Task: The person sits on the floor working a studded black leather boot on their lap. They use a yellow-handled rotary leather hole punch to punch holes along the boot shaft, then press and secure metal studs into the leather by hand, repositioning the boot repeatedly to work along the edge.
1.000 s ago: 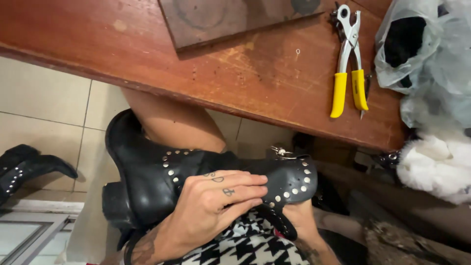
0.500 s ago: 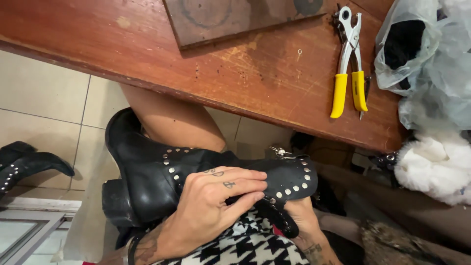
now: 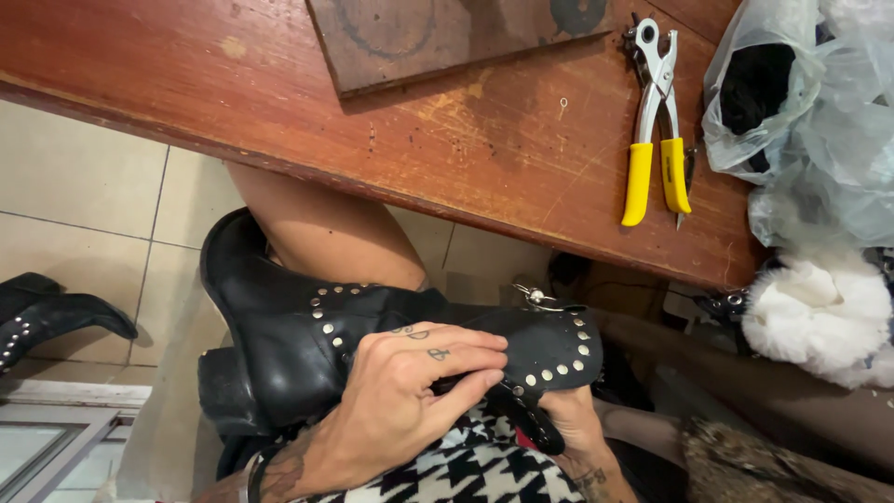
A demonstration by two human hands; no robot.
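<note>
A black studded ankle boot (image 3: 279,345) lies across my lap, below the edge of a red-brown wooden table (image 3: 466,140). My left hand (image 3: 400,396) rests over the boot's shaft, fingers curled around a studded strap. My right hand (image 3: 573,428) is mostly hidden under the boot's strap end (image 3: 559,349), gripping it from below near a small metal buckle (image 3: 535,298). A pair of punch pliers with yellow handles (image 3: 656,140) lies on the table, apart from both hands.
A dark square board (image 3: 447,37) lies on the table top. Clear plastic bags (image 3: 810,121) and white fluffy material (image 3: 819,312) sit at the right. A second black boot (image 3: 47,317) stands on the tiled floor at the left.
The boot and both hands have barely shifted; my left hand's fingers have closed slightly more over the strap.
</note>
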